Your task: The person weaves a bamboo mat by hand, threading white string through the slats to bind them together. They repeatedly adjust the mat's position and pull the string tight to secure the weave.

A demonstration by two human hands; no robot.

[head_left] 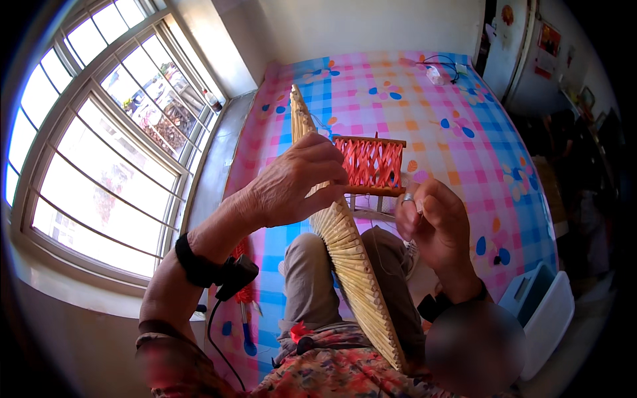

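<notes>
A long strip of pleated, straw-coloured stalks (pixel 352 265) runs slantwise from beyond my left hand, across my lap and down to my waist. My left hand (pixel 298 176) is closed over its upper part, fingers curled and thumb along the near side. To the right of this hand stands a small stool-like frame (pixel 371 164) with brown wooden bars and red strands crisscrossed between them. My right hand (pixel 431 219), a ring on one finger, is raised by the frame's near right corner, fingertips pinched together. A thin thread (pixel 378 249) hangs near it; what the pinch holds is too small to tell.
A checked, flowered sheet (pixel 451 159) covers the surface ahead. At left are a barred window (pixel 119 146) and its sill. A blue-handled tool (pixel 249 338) lies left of my legs. Plastic bins (pixel 547 312) stand at right. A cable (pixel 451 66) lies at the far end.
</notes>
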